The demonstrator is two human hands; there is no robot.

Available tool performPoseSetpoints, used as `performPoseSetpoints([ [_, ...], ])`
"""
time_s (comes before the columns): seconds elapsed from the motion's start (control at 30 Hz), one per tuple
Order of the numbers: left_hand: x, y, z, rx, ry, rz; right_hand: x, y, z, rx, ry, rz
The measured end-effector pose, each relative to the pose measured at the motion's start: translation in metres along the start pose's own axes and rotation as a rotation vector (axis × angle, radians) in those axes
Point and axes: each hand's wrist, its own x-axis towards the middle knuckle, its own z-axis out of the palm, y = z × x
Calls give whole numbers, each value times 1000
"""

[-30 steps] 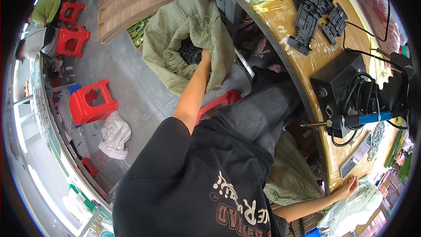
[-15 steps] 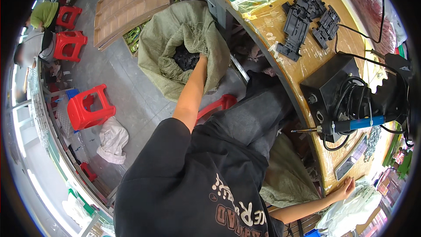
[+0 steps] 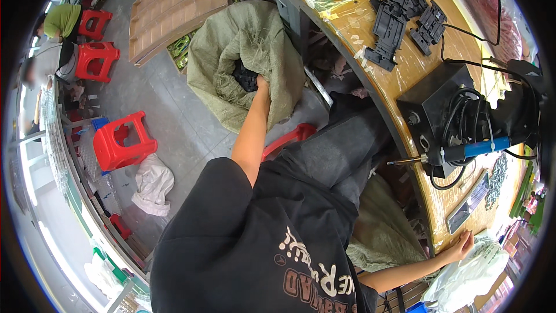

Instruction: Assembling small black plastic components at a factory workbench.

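A: In the head view, where is the left hand (image 3: 262, 83)?

B: It is in the mouth of a big green-grey sack (image 3: 211, 52), by the rolled edge. Small black parts (image 3: 247, 76) lie inside the sack, right next to that hand.

A: Is it pinching one?

B: I can't tell, because its fingers are hidden down in there.

A: And the right hand (image 3: 461, 247)?

B: It is by the near edge of the tan surface (image 3: 437, 211), just beside a white plastic bag (image 3: 469, 275). Its fingers are a bit bent (they look very small from here), so I can't tell if they are spread or pressed together.

A: What is on the surface?

B: Near that hand there is a flat thing like a phone (image 3: 469, 203). Farther up sits a black box (image 3: 425, 104), and a tool with a blue handle (image 3: 485, 146) is close to it. Two black plastic pieces (image 3: 388, 30) lie near the far end.

A: What is on the floor (image 3: 185, 139)?

B: A red stool (image 3: 109, 148), with a pale cloth (image 3: 153, 186) beside it.
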Motion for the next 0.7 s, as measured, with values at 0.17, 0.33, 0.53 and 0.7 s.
performPoseSetpoints([
  [0.17, -34, -2, -45, -70, 74, -38, 0, -2, 2, 27, 10, 16],
  [0.33, -55, 7, -75, -129, 135, 126, -4, -9, 5, 14, 19, 24],
  [0.53, -55, 16, -88, -45, 292, 512, -2, -2, 2, 54, 24, 46],
  [0.7, -81, 44, -79, 378, 402, 650, -4, -9, 4, 73, 30, 57],
])
